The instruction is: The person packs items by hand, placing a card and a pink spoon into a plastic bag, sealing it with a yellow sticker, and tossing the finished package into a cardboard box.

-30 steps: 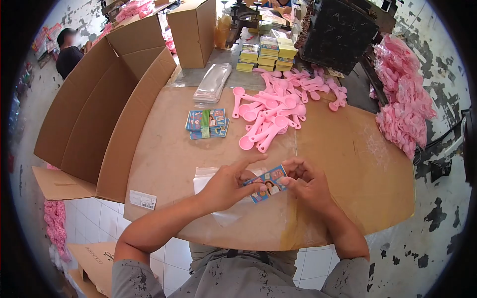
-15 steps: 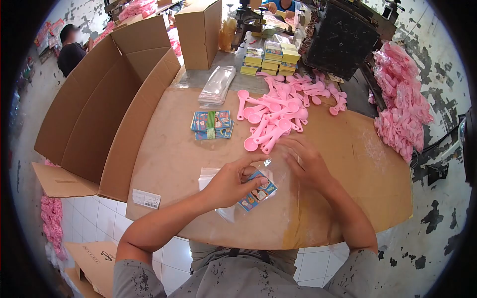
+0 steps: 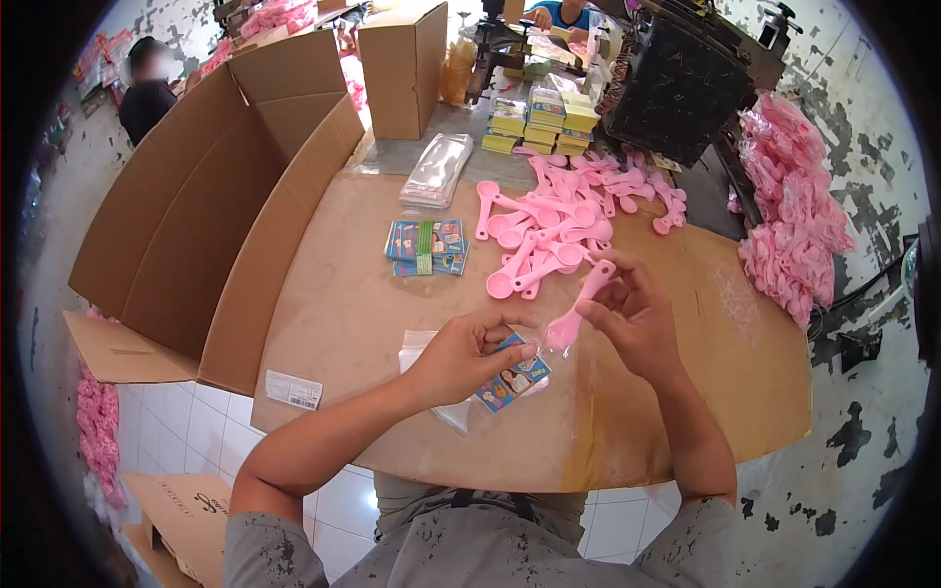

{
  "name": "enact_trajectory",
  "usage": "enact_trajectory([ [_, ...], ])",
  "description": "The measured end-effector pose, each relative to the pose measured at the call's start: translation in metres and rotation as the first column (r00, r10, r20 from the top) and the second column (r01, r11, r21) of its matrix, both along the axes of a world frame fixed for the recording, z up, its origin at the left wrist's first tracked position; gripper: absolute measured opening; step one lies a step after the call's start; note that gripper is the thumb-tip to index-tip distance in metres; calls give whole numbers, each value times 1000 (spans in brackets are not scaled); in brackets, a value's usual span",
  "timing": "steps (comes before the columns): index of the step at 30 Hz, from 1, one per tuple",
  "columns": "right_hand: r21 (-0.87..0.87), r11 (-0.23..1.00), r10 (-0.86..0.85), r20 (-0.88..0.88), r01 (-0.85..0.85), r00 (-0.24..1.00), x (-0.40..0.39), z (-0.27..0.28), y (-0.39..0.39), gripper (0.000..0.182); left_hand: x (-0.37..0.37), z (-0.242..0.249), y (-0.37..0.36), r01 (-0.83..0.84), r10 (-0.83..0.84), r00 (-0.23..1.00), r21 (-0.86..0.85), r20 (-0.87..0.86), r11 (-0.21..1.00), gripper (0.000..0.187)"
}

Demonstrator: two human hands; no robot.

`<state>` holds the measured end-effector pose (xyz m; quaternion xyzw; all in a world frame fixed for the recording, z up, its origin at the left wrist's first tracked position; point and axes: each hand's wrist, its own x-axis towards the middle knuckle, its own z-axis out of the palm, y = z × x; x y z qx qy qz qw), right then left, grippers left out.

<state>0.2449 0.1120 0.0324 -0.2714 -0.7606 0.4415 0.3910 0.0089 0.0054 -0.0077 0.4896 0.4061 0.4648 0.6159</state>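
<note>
My left hand (image 3: 461, 361) pinches a small clear plastic bag that has a blue printed card (image 3: 508, 384) in it. Between the thumb and fingers of my right hand (image 3: 635, 318) is a pink scoop (image 3: 576, 312), held by its handle with the bowl pointing down. The bowl overlaps the bag's mouth in this view. Loose clear bags (image 3: 454, 416) lie on the cardboard under my left hand. Just beyond my hands spreads a heap of pink scoops (image 3: 544, 225). To its left sits a bundle of blue cards (image 3: 426, 247) wrapped in a green band.
A large open carton (image 3: 196, 216) stands along the left, with a taller box (image 3: 397, 78) behind it. More clear bags (image 3: 436, 171) and stacked cards (image 3: 544, 118) sit farther back. Bagged pink scoops (image 3: 789, 216) pile up at right beside a black machine (image 3: 676, 88). Two people are in the background.
My right hand has taken a pink scoop from the near edge of the heap and brought it back to the bag. My left hand keeps hold of the bag with the card.
</note>
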Motion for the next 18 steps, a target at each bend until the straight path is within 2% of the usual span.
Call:
enact_trajectory([
  [2,-281,958,-11,-201,-47,979,-2,3,-15,51,1,4,-2,10,-12,998,-36,-54,999,34],
  [5,-279,960,-74,-203,15,976,-3,-6,-21,57,4,4,-4,52,-52,998,-10,-47,999,36],
  [8,-279,960,-60,-190,4,980,-4,-11,-28,56,6,-8,-4,52,-51,998,20,-35,998,33],
  [11,-264,964,-104,-222,42,969,-9,-15,-36,56,5,-13,-3,33,-34,987,-7,-158,999,31],
  [15,-320,946,-76,-339,-39,938,-21,-39,-46,55,5,-9,-2,-3,6,991,24,-136,1000,31],
  [17,-269,963,-82,-329,-11,941,-26,-33,-52,52,5,-14,-1,-14,19,997,65,-72,998,32],
  [18,-197,980,-57,-254,6,965,-24,-39,-49,50,4,-13,-1,-9,11,997,21,-77,1000,33],
])
